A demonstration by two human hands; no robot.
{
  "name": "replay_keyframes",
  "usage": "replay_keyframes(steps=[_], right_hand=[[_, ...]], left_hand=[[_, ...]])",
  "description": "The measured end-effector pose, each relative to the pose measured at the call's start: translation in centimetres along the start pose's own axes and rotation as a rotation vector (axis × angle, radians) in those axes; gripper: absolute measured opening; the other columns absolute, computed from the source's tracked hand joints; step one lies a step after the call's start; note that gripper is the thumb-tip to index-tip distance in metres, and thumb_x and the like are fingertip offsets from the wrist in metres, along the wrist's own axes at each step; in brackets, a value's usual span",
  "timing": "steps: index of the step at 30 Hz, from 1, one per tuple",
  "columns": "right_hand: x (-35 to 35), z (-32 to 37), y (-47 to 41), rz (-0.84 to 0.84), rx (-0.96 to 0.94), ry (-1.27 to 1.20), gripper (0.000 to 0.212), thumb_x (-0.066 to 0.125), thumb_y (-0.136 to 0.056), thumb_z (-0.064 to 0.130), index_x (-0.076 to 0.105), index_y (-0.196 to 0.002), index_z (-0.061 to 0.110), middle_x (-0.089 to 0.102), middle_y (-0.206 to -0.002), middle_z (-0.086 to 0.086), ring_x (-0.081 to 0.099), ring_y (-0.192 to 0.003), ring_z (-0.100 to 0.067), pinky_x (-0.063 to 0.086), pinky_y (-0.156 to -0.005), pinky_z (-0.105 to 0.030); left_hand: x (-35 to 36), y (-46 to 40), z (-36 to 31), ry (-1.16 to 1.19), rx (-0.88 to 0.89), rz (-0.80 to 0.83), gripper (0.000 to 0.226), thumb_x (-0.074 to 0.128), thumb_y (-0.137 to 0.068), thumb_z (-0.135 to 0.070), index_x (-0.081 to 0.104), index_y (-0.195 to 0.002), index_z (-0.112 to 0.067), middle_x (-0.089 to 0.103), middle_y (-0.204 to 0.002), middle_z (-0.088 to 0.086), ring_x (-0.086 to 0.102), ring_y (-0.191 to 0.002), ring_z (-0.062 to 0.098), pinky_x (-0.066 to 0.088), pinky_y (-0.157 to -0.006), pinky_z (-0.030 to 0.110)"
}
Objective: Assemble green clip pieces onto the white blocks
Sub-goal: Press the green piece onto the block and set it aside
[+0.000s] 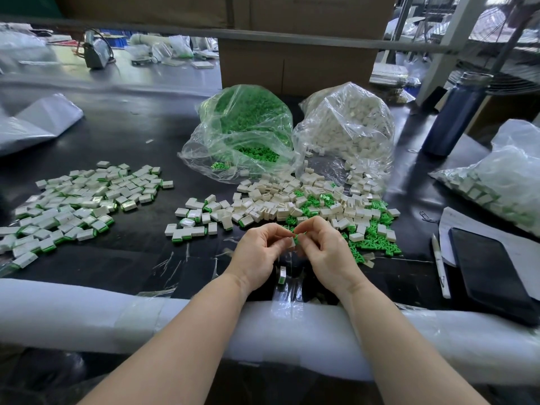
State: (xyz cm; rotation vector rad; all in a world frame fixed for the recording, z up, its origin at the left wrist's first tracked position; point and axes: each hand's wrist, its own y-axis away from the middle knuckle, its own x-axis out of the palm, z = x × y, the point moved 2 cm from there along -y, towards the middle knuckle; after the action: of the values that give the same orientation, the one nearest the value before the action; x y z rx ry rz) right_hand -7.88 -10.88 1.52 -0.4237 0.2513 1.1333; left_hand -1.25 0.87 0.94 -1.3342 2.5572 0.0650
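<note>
Here left hand (257, 247) pinched white block (290, 243) — right hand (324, 244) pinched green clip (297, 237), touching block's right end.

Bright, glare on bags; edges bowed, perhaps blurred.

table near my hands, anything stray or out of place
One finished white-and-green block lies alone by the table's near edge, below the left hand and right hand, apart from the finished pile at left. Loose tape scraps also litter the dark surface there.
</note>
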Motion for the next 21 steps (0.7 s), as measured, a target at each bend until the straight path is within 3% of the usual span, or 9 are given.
replay_keyframes(steps=[5,9,16,21], right_hand=[[-0.07,-0.31,-0.20,-0.061,0.039,-0.066,0.018,0.057,-0.091,0.010,0.057,-0.080,0.023,0.063,-0.064,0.005,0.056,-0.053,0.002,0.046,-0.055,-0.013],[-0.06,-0.58,-0.47,-0.052,0.052,0.036,0.022,0.057,-0.092,0.019,0.059,-0.071,0.022,0.055,-0.059,0.009,0.050,-0.052,0.000,0.042,-0.052,-0.015],[-0.07,-0.61,-0.49,0.003,0.093,0.083,0.026,0.055,-0.094,0.019,0.057,-0.068,0.021,0.057,-0.063,0.007,0.051,-0.057,-0.003,0.041,-0.054,-0.013],[-0.15,-0.56,-0.43,0.033,0.091,0.139,0.031,0.055,-0.093,0.018,0.054,-0.063,0.021,0.052,-0.059,0.005,0.040,-0.050,-0.004,0.033,-0.049,-0.015]], left_hand=[[0.02,0.05,-0.23,0.028,0.001,-0.029,0.012,0.060,-0.088,-0.006,0.065,-0.084,-0.016,0.067,-0.080,0.002,0.063,-0.079,0.014,0.052,-0.081,0.024],[0.00,0.06,-0.38,0.056,-0.003,-0.050,0.015,0.060,-0.088,-0.005,0.064,-0.081,-0.018,0.066,-0.078,0.001,0.061,-0.075,0.011,0.051,-0.077,0.019],[-0.03,0.19,-0.12,-0.043,-0.006,-0.013,0.014,0.061,-0.088,-0.008,0.067,-0.083,-0.019,0.068,-0.085,0.012,0.064,-0.084,0.028,0.053,-0.085,0.035],[-0.03,0.16,0.12,-0.111,-0.003,0.008,0.013,0.063,-0.087,-0.009,0.068,-0.082,-0.021,0.069,-0.084,0.008,0.064,-0.086,0.026,0.051,-0.087,0.041]])
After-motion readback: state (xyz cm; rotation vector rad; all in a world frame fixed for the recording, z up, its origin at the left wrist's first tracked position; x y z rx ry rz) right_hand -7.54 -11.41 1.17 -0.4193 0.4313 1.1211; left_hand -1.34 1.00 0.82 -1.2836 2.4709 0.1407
